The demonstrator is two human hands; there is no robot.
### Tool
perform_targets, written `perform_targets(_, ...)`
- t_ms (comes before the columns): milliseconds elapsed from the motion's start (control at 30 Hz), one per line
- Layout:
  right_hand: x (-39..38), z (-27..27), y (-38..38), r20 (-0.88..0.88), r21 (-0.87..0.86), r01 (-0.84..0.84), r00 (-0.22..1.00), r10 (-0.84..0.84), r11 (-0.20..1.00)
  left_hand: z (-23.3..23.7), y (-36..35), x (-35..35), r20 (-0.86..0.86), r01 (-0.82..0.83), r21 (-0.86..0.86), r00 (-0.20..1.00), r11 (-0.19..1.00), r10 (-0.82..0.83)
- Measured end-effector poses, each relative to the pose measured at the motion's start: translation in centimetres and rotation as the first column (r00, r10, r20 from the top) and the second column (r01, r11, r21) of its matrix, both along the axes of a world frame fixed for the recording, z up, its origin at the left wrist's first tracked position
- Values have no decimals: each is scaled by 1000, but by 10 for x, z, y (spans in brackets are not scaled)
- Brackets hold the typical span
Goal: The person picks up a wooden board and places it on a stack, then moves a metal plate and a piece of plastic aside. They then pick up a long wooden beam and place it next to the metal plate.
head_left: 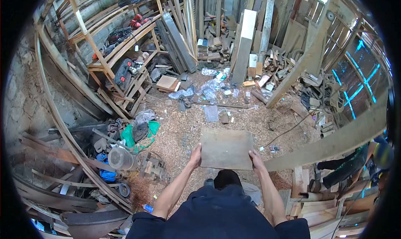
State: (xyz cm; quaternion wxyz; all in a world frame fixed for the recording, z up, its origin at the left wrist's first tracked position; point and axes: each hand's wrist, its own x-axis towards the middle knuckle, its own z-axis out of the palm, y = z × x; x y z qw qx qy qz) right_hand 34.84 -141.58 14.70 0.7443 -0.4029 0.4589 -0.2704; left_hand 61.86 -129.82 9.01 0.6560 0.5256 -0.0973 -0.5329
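Note:
A flat, brownish-grey rectangular board is held out in front of my body. My left hand grips its left edge and my right hand its right edge, with the thumbs towards the top face. The fingers beneath the board are hidden. A few small pale specks lie on its surface. Below the board is a floor strewn with wood shavings.
On the left stand a wooden shelf frame, green plastic and a mesh basket. Ahead lie plastic scraps and upright planks. A long beam slants at the right, near another person beside stacked boards.

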Motion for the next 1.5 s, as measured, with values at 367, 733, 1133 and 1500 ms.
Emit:
perform_targets(367, 176, -59, -214, -21, 65, -270, 962, 272, 961, -60, -127, 148, 116, -200, 94, 975, 975, 189)
perform_targets(733, 400, -20, -448, -100, 5, -637, 767, 634, 771, 11, -283, 281, 134, -485, 99, 872, 869, 471)
perform_targets(1133, 634, 8, -601, -37, 60, -686, 724, 689, 725, 3, -394, 500, -150, -340, -23, 931, 940, 332)
perform_targets(1500, 756, 0, -650, 37, 41, -717, 697, 716, 696, 7, -522, 574, -418, -816, -214, 574, 538, 704)
